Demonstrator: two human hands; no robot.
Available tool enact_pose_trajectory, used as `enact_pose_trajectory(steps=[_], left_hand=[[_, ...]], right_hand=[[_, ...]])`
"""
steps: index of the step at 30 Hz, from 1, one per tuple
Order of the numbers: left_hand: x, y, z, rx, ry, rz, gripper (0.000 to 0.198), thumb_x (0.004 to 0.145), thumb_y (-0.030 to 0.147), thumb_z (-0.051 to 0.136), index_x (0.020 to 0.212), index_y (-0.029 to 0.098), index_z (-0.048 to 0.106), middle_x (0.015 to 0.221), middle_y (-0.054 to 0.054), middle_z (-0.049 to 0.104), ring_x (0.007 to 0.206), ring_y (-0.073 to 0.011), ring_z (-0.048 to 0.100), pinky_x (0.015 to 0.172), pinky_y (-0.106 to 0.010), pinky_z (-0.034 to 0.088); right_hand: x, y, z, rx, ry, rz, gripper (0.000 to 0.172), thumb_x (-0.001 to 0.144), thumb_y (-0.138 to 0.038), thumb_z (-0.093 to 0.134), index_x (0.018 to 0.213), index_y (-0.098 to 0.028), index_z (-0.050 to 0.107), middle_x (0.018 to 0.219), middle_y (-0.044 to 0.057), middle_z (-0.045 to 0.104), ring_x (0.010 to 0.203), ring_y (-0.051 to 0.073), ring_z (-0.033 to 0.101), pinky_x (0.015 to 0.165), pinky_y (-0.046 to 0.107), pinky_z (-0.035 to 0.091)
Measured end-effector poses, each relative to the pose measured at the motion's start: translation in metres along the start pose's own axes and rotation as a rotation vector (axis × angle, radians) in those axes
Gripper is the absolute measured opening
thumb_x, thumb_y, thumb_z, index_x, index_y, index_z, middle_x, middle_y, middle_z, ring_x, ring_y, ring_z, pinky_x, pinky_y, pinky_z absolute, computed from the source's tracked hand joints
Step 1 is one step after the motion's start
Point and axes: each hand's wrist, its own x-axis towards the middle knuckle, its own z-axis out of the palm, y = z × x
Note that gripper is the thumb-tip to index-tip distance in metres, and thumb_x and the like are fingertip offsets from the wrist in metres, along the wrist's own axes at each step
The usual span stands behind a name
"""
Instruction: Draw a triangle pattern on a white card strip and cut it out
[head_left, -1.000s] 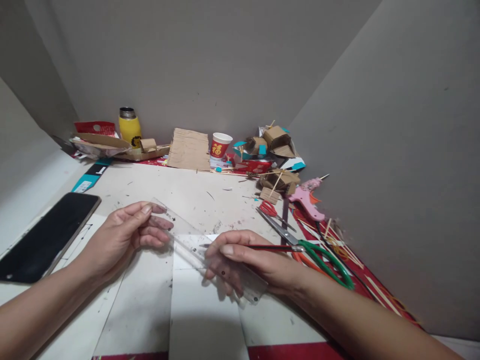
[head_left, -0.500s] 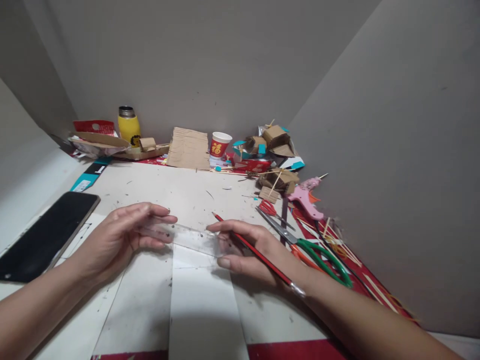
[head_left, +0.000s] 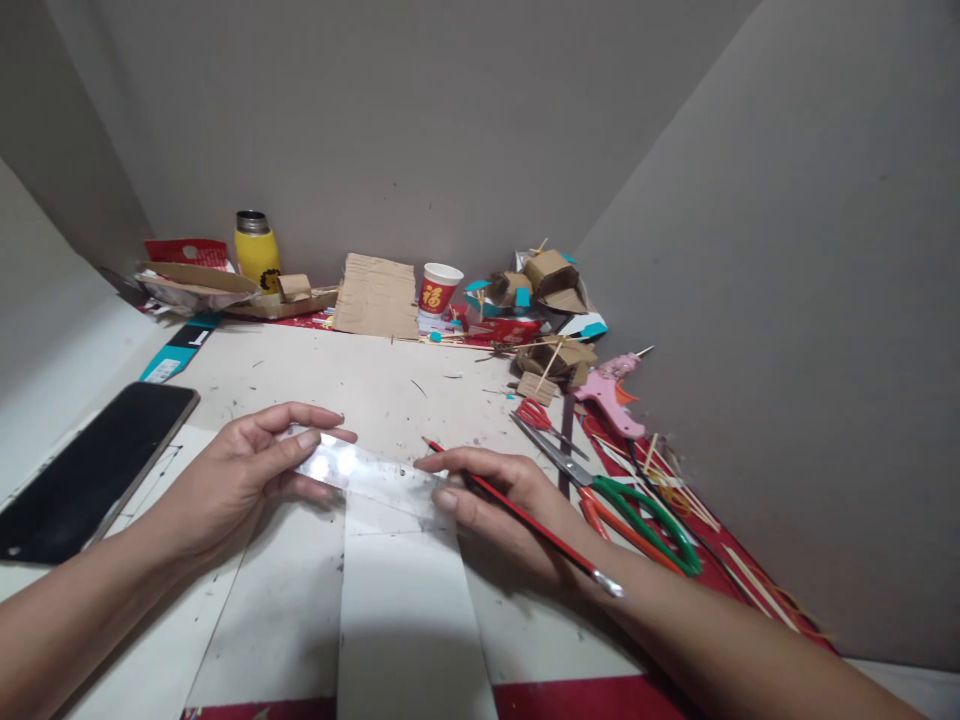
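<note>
A clear plastic ruler [head_left: 375, 476] is held between my two hands, tilted and catching light at its left part. My left hand [head_left: 244, 460] pinches its left end, thumb on top and fingers beneath. At the other end, the thumb and forefinger of my right hand [head_left: 514, 495] close on the ruler. A red and black pencil [head_left: 536, 530] also rests in that hand, tip pointing away to the left. Below the ruler lies a white strip of card [head_left: 409, 620] with a faint line drawn across it near its far end.
Scissors with green and orange handles [head_left: 637, 515], small red scissors [head_left: 534, 415] and a pink glue gun [head_left: 611, 400] lie at right. A phone [head_left: 97, 470] lies at left. A yellow bottle [head_left: 256, 255], cardboard [head_left: 376, 297] and a paper cup [head_left: 440, 290] line the back.
The ruler has turned so its broad face shows and reflects light. My left thumb has come down on top of it; the pencil has shifted slightly within my right hand.
</note>
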Motion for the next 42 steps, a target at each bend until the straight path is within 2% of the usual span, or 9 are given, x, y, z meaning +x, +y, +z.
enact_pose_trajectory(steps=[6, 12, 15, 20, 31, 34, 37, 39, 42], left_hand=[[0.000, -0.004, 0.000, 0.030, 0.035, 0.029, 0.034, 0.081, 0.032, 0.081, 0.110, 0.018, 0.069, 0.090, -0.007, 0.078, 0.059, -0.0140, 0.071, 0.054, -0.020, 0.060], [0.002, -0.001, 0.002, 0.073, 0.117, 0.032, 0.027, 0.076, 0.033, 0.085, 0.087, 0.016, 0.068, 0.077, -0.003, 0.076, 0.052, -0.0101, 0.066, 0.051, -0.016, 0.056], [0.005, 0.008, 0.000, 0.128, 0.173, 0.074, 0.030, 0.073, 0.036, 0.086, 0.089, 0.015, 0.071, 0.070, -0.002, 0.073, 0.047, -0.0080, 0.060, 0.046, -0.014, 0.051], [0.006, 0.006, 0.000, 0.223, 0.211, 0.043, 0.034, 0.071, 0.036, 0.083, 0.096, 0.014, 0.074, 0.061, 0.002, 0.065, 0.043, -0.0062, 0.051, 0.040, -0.013, 0.042], [0.030, 0.000, 0.039, 0.707, 0.019, 0.077, 0.017, 0.084, 0.035, 0.066, 0.090, 0.021, 0.058, 0.050, 0.006, 0.056, 0.039, -0.0132, 0.052, 0.040, -0.021, 0.038], [0.040, -0.007, 0.046, 0.901, 0.073, 0.179, 0.015, 0.086, 0.036, 0.062, 0.090, 0.022, 0.059, 0.059, 0.002, 0.060, 0.053, -0.0197, 0.061, 0.051, -0.028, 0.046], [0.034, -0.014, 0.045, 1.093, 0.169, 0.336, 0.021, 0.087, 0.037, 0.062, 0.100, 0.021, 0.063, 0.093, -0.010, 0.069, 0.091, -0.0310, 0.065, 0.078, -0.042, 0.050], [0.022, -0.018, 0.040, 1.387, 0.061, 0.595, 0.028, 0.093, 0.036, 0.054, 0.112, 0.018, 0.063, 0.120, -0.017, 0.066, 0.114, -0.0367, 0.058, 0.094, -0.051, 0.045], [0.000, -0.024, 0.030, 1.536, -0.344, 0.741, 0.042, 0.093, 0.039, 0.058, 0.127, 0.015, 0.059, 0.142, -0.019, 0.056, 0.135, -0.0367, 0.046, 0.108, -0.052, 0.038]], right_hand=[[-0.003, -0.006, 0.003, 0.113, -0.141, 0.142, 0.024, 0.086, -0.040, 0.064, 0.074, -0.020, 0.057, 0.053, -0.005, 0.052, 0.043, 0.008, 0.039, 0.043, 0.021, 0.030], [-0.009, -0.005, 0.007, 0.088, -0.118, 0.084, 0.036, 0.089, -0.046, 0.062, 0.066, -0.020, 0.052, 0.052, -0.001, 0.059, 0.042, 0.007, 0.043, 0.040, 0.019, 0.032], [-0.009, -0.005, 0.008, 0.152, -0.002, 0.003, 0.041, 0.092, -0.047, 0.060, 0.063, -0.018, 0.055, 0.054, 0.000, 0.060, 0.044, 0.007, 0.046, 0.042, 0.020, 0.035], [0.000, 0.001, 0.008, 0.392, 0.301, -0.084, 0.027, 0.089, -0.043, 0.068, 0.080, -0.019, 0.062, 0.063, 0.000, 0.069, 0.045, 0.007, 0.051, 0.045, 0.020, 0.040], [0.008, 0.022, 0.016, 0.533, 0.251, -0.047, 0.049, 0.094, -0.061, 0.053, 0.108, -0.016, 0.068, 0.073, 0.004, 0.073, 0.051, 0.011, 0.060, 0.042, 0.021, 0.045], [0.010, 0.024, 0.015, 0.543, 0.252, -0.050, 0.050, 0.094, -0.062, 0.053, 0.106, -0.016, 0.069, 0.074, 0.005, 0.073, 0.052, 0.011, 0.060, 0.041, 0.020, 0.044], [0.013, 0.024, 0.012, 0.561, 0.270, -0.061, 0.048, 0.094, -0.061, 0.054, 0.106, -0.017, 0.069, 0.075, 0.004, 0.073, 0.052, 0.011, 0.060, 0.041, 0.019, 0.044], [0.013, 0.024, 0.011, 0.567, 0.289, -0.066, 0.045, 0.095, -0.059, 0.055, 0.106, -0.017, 0.069, 0.077, 0.004, 0.073, 0.054, 0.011, 0.061, 0.043, 0.019, 0.045], [0.012, 0.024, 0.010, 0.567, 0.302, -0.056, 0.043, 0.096, -0.057, 0.053, 0.106, -0.018, 0.069, 0.078, 0.004, 0.073, 0.055, 0.011, 0.061, 0.044, 0.020, 0.045]])
